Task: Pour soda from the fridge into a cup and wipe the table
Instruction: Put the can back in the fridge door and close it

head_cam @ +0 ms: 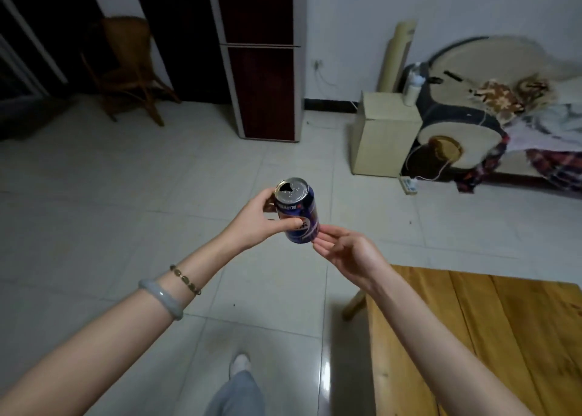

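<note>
Head view, with places given relative to the soda can (297, 211). Nearest the viewer, below the can, a trouser leg and white shoe (241, 362) stand on the pale tiled floor (157, 195); a wooden table (488, 337) occupies the corner below and right of the can, its top bare where visible. Two bare forearms reach forward over the floor, the left one wearing a pale bangle (161, 299) and a beaded bracelet (185, 279). The left hand (255, 223) holds the can, thumb across its blue side and fingers wrapped behind its upper part. The can is tilted, its opened top facing the viewer, and hangs in mid-air well clear of the table. The right hand (346, 251) is loosely open and holds nothing; its fingertips (318, 242) lie at the can's lower right edge, though actual contact cannot be told. Beyond the can stands a dark red fridge (261, 78), doors closed. Up and left of the can is a wicker chair (126, 69); up and right, a small pale cabinet (384, 132) beside a bed (504, 116).
</note>
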### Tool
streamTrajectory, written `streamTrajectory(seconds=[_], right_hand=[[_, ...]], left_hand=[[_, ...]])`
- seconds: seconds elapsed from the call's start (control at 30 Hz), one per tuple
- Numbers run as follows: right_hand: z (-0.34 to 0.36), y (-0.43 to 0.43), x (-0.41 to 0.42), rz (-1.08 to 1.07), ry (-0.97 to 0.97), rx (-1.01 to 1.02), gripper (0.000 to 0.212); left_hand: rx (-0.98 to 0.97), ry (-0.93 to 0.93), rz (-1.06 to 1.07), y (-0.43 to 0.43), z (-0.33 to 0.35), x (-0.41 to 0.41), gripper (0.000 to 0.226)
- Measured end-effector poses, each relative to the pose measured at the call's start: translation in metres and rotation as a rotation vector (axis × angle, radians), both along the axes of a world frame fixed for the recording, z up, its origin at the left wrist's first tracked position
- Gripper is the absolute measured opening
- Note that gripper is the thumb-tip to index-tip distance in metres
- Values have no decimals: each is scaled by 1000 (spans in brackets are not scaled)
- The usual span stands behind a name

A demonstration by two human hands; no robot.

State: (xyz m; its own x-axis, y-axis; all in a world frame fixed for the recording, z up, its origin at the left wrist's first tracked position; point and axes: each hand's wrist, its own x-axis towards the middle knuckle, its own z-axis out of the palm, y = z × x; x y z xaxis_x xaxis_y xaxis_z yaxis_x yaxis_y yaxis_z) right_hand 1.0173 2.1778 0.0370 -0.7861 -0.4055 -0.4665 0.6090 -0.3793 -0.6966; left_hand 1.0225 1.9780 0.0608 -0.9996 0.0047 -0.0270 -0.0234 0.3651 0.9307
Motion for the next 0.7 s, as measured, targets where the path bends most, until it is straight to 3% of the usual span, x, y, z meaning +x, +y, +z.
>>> streamTrajectory(seconds=[0.2, 0.37, 0.7], right_hand=[[11, -113, -38, 122, 9, -10, 70], [18, -208, -80, 208, 33, -11, 68], [48, -334, -161, 277, 95, -63, 65]], left_hand=[[-23, 16, 131, -109, 6, -17, 85], [-29, 40, 216, -202, 10, -44, 88], [2, 92, 217, -330, 40, -118, 86]])
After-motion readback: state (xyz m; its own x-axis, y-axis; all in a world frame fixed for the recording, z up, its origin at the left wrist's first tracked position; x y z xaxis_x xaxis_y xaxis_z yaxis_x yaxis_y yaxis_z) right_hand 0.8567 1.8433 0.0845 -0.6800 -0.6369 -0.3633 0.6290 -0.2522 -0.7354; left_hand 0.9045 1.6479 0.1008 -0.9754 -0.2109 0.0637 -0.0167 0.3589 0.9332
